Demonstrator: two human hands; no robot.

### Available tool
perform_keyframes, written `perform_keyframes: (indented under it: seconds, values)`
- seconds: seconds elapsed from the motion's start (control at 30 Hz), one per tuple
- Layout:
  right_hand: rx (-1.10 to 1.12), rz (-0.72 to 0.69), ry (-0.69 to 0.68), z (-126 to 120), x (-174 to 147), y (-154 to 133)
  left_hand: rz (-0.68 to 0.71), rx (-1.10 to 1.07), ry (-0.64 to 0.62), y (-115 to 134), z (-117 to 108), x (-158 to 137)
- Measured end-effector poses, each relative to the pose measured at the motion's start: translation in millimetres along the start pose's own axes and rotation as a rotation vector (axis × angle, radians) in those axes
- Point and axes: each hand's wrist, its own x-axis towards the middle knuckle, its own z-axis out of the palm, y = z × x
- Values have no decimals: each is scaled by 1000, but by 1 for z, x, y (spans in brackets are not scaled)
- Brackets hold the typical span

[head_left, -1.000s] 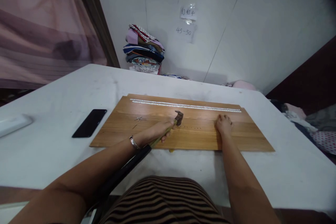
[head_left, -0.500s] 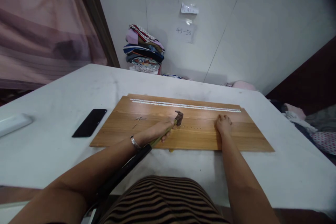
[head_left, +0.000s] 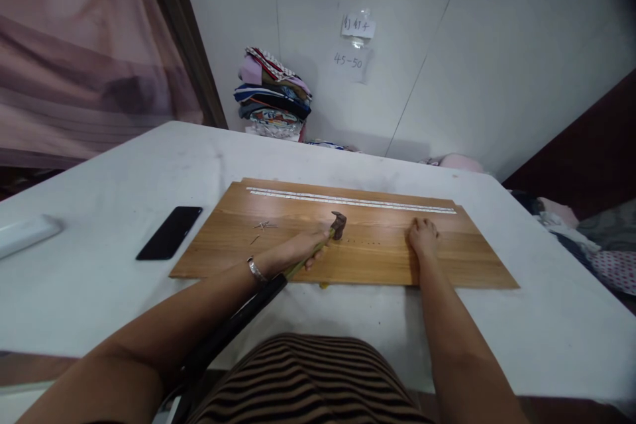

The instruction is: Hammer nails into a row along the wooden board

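My left hand [head_left: 307,248] is closed round the handle of a claw hammer [head_left: 338,225]. The rusty head is at or just above a wooden board [head_left: 382,265]; contact is hard to make out. The handle's long black grip [head_left: 248,311] runs back beneath my left forearm. Right of the head, a row of small nails [head_left: 365,241] stands in the board. To its left lie a small heap of loose nails [head_left: 265,225] and one separate nail [head_left: 255,239]. My right hand [head_left: 423,236] rests on the board's right part, fingers slightly bent and apart, holding nothing visible.
Two white measuring strips [head_left: 348,201] run along the board's far side. The white table [head_left: 99,305] also carries a black phone [head_left: 169,233] and a white object [head_left: 30,235] at left. Folded clothes [head_left: 273,93] are stacked by the wall beyond the far edge.
The hammer head has dropped very slightly, with my left hand still round the handle. My right hand stays in place. The upper paper note on the wall has swung down flatter.
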Motion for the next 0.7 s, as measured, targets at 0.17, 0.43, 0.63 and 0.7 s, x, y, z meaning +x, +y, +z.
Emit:
perform_keyframes:
  seconds: [0.17,0.43,0.63,0.7]
  values:
    - [-6,2,-11,0,1,0,25,-12,-15,0,-2,-1]
    - [-9,-9,-7,0,1,1,19,6,-9,0,-1,1]
    - [-13,5,-10,0,2,0,1,-8,-27,3,-1,-3]
    - [-14,6,-10,1,2,0,25,-10,-39,4,-2,-4]
